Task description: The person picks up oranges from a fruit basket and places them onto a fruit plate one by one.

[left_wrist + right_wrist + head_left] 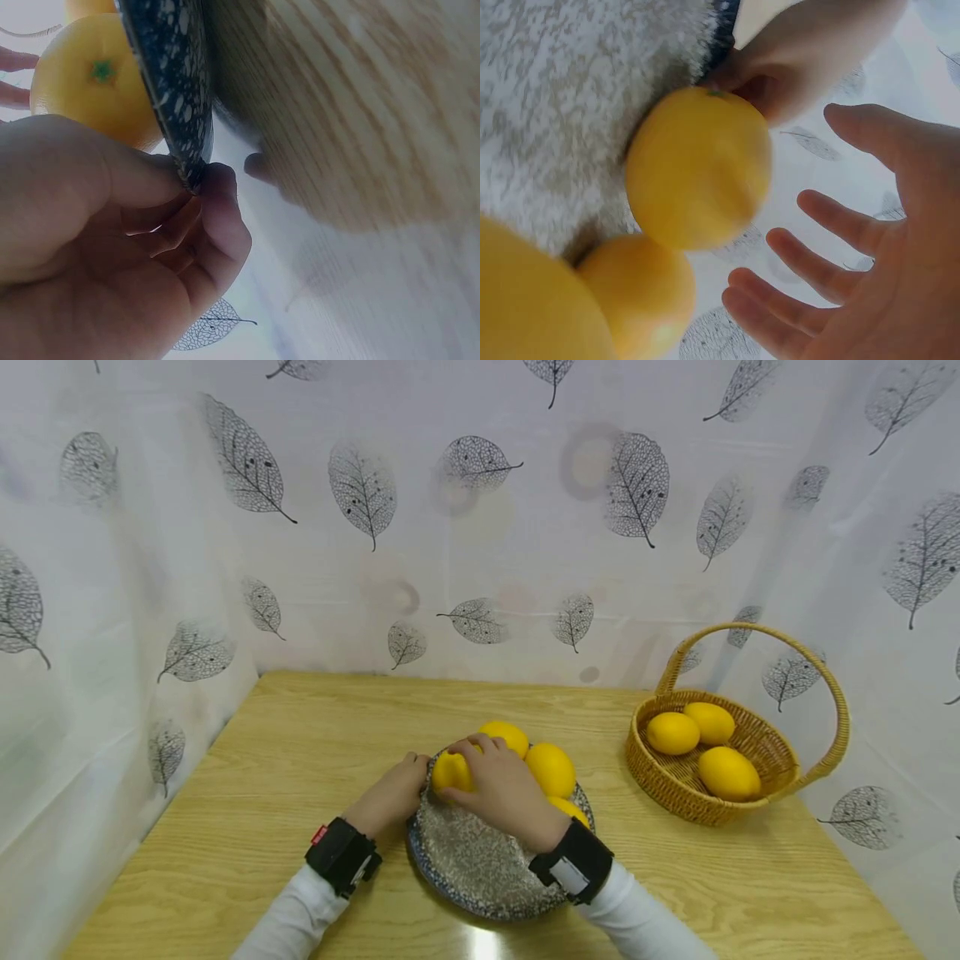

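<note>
Table [322, 731], plate [480, 868], blurred wristband label [569, 876], perhaps.

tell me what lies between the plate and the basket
Only bare wooden tabletop lies between the plate and the basket; the head view shows this.

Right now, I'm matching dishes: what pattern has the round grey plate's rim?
Dark blue rim, speckled white; clearest in the left wrist view.

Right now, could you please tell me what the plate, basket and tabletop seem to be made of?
Plate: probably glazed ceramic, possibly melamine, judging by its speckled blue rim.
Basket: likely wicker or a plastic imitation, slightly shiny, with woven strands showing.
Tabletop: wood or wood-look laminate, smooth, with streaked grain and a bright reflection.
</note>
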{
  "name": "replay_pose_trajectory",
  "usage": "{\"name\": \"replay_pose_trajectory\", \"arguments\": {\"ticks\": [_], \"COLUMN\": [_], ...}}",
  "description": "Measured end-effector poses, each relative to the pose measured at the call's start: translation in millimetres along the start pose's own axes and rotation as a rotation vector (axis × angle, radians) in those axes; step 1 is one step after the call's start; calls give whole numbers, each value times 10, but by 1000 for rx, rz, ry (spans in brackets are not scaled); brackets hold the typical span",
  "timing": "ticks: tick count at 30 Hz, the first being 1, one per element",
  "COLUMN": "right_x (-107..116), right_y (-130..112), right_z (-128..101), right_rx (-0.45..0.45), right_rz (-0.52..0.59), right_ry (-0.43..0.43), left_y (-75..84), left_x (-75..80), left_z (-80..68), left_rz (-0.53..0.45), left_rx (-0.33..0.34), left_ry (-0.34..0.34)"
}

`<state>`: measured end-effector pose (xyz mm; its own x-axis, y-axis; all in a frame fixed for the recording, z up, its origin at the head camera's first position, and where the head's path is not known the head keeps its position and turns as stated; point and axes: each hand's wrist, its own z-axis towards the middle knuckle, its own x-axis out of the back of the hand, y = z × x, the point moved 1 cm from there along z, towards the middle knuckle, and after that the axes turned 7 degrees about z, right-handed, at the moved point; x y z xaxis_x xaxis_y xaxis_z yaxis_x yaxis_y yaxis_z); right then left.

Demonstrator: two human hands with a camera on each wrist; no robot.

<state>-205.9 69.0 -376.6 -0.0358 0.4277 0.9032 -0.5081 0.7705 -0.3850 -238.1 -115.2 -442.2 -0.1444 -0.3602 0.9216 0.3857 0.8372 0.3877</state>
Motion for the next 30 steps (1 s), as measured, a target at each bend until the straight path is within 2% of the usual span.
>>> {"name": "replay_pose_trajectory", "arguments": {"ticks": [6, 11, 15, 21, 30], "right_x": [273, 443, 545, 722, 1021], "right_y": [89, 250, 436, 737, 1211], "right_z": [-117, -178, -204, -222, -229], "right_rx": [-10, -72, -121, -164, -266], "right_rz": [44, 40, 27, -3, 9], "right_ry": [9, 9, 4, -7, -20], "left_y": [10, 25, 37, 32, 45], "left_x": [-2, 5, 18, 17, 17], "left_z": [1, 4, 1, 1, -22], "left_rz": [3, 2, -8, 6, -3], "left_rx": [16, 42, 55, 35, 39], "left_ry": [-9, -26, -34, -27, -32]}}
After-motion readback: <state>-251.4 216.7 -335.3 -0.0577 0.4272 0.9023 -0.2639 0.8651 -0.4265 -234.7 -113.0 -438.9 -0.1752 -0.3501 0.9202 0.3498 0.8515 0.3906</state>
